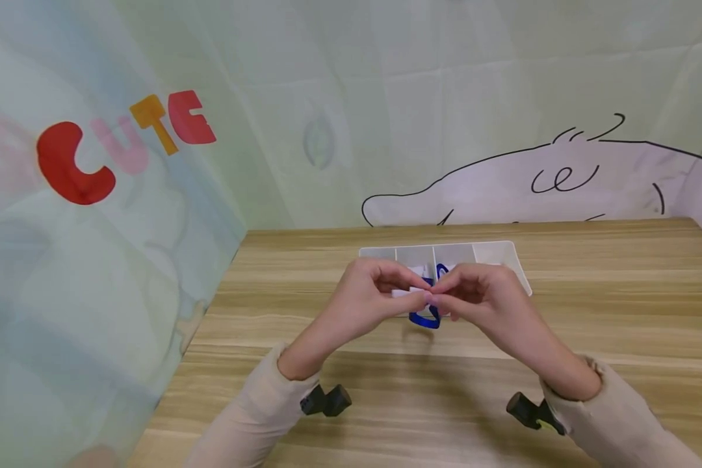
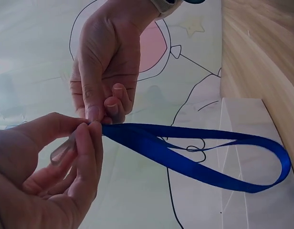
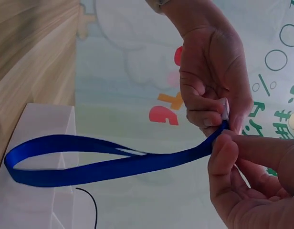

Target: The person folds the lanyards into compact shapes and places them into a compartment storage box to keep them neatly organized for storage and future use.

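Note:
A blue ribbon (image 2: 214, 174) forms a long loop that hangs below the two hands, above the table. My left hand (image 1: 365, 289) and right hand (image 1: 491, 292) meet at its gathered upper end, fingertips touching. The right hand pinches the ribbon between thumb and index finger. Between the left thumb and fingers is a small whitish, flat piece (image 3: 225, 109), right at the ribbon's end; its exact kind is unclear. Fingertips hide where ribbon and piece meet.
Behind the hands stands a white divided tray (image 1: 520, 273) on the wooden table (image 1: 292, 266). White items (image 1: 419, 270) lie in one compartment. Some blue shows over the tray; whether it belongs to the held loop, I cannot tell. A printed cloth (image 1: 304, 84) hangs behind.

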Motion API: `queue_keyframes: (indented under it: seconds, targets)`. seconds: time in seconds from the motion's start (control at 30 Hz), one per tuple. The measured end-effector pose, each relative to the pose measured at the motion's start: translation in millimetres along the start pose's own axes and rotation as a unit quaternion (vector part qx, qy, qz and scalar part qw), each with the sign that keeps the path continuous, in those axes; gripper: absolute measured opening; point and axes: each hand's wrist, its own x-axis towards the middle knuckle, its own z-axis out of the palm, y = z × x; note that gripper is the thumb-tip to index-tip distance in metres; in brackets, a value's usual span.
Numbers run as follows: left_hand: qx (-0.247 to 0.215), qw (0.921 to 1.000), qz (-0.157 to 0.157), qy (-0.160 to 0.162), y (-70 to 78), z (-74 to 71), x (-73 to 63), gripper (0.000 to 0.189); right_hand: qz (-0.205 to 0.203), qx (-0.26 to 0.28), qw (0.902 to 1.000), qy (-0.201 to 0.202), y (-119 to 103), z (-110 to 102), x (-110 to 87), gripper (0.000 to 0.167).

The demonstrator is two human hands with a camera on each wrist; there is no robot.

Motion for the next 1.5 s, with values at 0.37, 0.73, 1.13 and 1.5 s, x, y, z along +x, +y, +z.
queue_keyframes:
  seconds: [0.37, 0.73, 1.13, 1.5]
  targets:
    - [0.046, 0.9982, 0.016, 0.034, 2.7, -2.1, 1.5, 0.003, -0.051, 0.04, 0.9963, 0.057, 29, -4, -11.7, 0.017]
    - [0.021, 0.9986, 0.011, 0.047, 7.5, -6.9, -2.2, 0.006, 0.034, 0.028, 0.999, 0.002, 84, -4, -28.1, 0.04]
    - [-0.011, 0.9971, 0.031, 0.069, 14.8, -11.0, -5.0, 0.007, 0.065, 0.056, 0.9961, 0.017, 106, 26, -38.1, 0.045]
    - [-0.034, 0.9951, 0.034, 0.086, 18.3, -16.3, -6.7, 0.008, 0.115, 0.123, 0.9857, 0.009, 107, 37, -31.0, 0.026]
